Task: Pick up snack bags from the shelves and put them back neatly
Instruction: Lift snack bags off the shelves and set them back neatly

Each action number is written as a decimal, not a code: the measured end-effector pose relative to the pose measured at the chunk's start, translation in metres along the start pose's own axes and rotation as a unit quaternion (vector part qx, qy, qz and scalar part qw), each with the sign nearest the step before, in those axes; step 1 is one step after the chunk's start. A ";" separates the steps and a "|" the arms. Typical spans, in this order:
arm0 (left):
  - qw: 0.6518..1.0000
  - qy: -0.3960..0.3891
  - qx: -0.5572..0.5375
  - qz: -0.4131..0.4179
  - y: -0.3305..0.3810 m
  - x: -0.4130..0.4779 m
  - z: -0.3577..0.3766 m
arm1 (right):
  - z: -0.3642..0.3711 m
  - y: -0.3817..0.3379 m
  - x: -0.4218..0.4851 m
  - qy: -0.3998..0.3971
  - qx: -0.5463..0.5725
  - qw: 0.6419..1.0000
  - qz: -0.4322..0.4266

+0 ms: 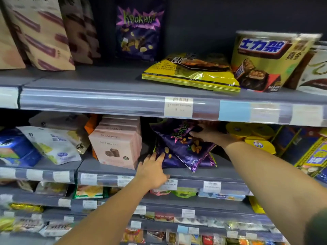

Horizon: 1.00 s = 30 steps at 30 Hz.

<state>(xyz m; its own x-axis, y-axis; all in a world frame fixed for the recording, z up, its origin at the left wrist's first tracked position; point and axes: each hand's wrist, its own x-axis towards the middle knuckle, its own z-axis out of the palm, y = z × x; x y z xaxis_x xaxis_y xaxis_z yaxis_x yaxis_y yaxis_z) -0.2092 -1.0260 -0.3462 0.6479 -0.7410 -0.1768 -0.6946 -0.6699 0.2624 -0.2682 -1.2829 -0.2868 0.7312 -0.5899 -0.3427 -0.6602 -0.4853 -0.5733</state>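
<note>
Purple snack bags [184, 147] on the middle shelf [208, 171] are touched by the left hand [152, 171] and right hand [207, 132].

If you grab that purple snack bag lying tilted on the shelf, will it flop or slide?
Probably floppy: the purple snack bag lies slumped and creased. Its glossy film looks slippery. It is likely light, being a puffy pouch; both hands, left and right, rest on the bags.

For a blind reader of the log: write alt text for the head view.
Both hands reach into the second store shelf: the right hand lies on a leaning purple snack bag, and the left hand touches the purple bag beneath. Pink boxes stand left; another purple bag stands upright on the shelf above.
</note>
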 end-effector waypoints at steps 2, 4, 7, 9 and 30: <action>1.000 -0.001 -0.008 -0.006 0.001 -0.001 0.004 | -0.002 0.002 0.007 -0.027 0.043 0.998 0.025; 1.000 -0.005 -0.011 -0.011 0.001 -0.003 0.006 | -0.006 0.006 0.015 -0.035 0.027 0.998 0.044; 1.000 -0.016 0.001 -0.012 -0.001 -0.004 0.007 | -0.014 0.003 0.024 -0.061 -0.004 0.998 0.024; 1.000 -0.021 0.003 -0.012 -0.003 -0.003 0.006 | -0.017 -0.003 0.023 -0.080 0.003 0.997 0.002; 0.994 -0.071 0.061 0.057 0.011 0.066 -0.022 | 0.032 0.071 -0.166 0.284 0.206 0.936 -0.039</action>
<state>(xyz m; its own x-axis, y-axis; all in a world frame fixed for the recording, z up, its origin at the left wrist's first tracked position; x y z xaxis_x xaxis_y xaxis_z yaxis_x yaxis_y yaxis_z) -0.1674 -1.0817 -0.3343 0.5183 -0.8056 -0.2871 -0.7990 -0.5758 0.1732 -0.4308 -1.1987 -0.2943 0.4883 -0.8673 0.0965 -0.4003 -0.3209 -0.8584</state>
